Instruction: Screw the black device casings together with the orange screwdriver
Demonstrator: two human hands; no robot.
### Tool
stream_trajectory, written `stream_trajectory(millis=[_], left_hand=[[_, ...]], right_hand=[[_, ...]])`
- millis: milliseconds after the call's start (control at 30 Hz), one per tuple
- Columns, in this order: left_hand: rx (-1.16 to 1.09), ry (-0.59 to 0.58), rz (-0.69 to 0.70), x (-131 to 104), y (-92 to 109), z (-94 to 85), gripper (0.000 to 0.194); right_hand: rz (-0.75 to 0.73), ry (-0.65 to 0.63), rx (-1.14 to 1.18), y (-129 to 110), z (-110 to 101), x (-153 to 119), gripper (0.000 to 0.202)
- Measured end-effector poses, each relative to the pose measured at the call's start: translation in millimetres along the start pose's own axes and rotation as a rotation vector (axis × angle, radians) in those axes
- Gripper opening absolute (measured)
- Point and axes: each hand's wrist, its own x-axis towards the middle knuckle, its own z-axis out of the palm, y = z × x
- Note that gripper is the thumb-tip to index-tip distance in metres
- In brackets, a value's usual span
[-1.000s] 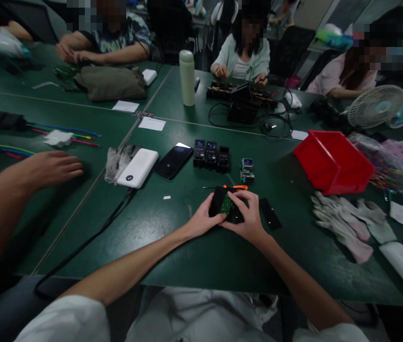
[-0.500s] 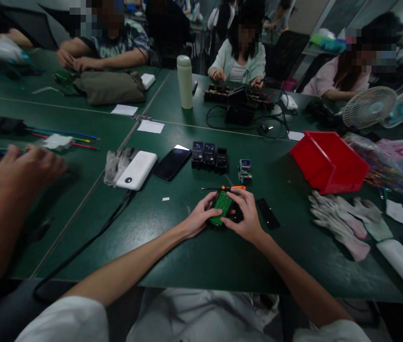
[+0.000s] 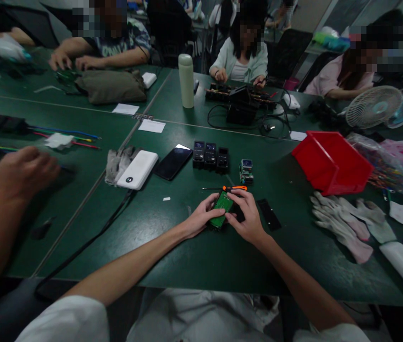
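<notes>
Since a second ago the green circuit board (image 3: pixel 221 209) has turned face-up on the desk (image 3: pixel 194 256), left hand (image 3: pixel 201 219) and right hand (image 3: pixel 246 217) pinching its edges, steadying it over its black casing.

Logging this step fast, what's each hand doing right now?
Left hand: closed on the green circuit board, gripping its left edge.
Right hand: on the same board, fingers pressing its right side.

Dim indoor light, muted colours; wide-angle bending at edges; co-worker's hand (image 3: pixel 21 172) motion-blurred at left.
</notes>
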Motion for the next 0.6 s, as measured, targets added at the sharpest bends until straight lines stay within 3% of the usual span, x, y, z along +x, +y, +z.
stream_trajectory(millis=[167,300,600], left_hand=[[0.130,0.067,0.066,0.6,-1.7,-2.4,0.046],[0.223,0.002,0.089,0.3,-0.7,-2.2,0.049],[0.394,-0.046,0.183,-0.7,0.3,-2.3,0.055]], right_hand=[[0.003,0.033,0.070,3.2,1.8,-1.4,0.045],[0.070,0.058,0.144,5.1,1.3,0.1,0.042],[0.252,-0.072,0.314,4.8,-0.7,3.9,0.036]])
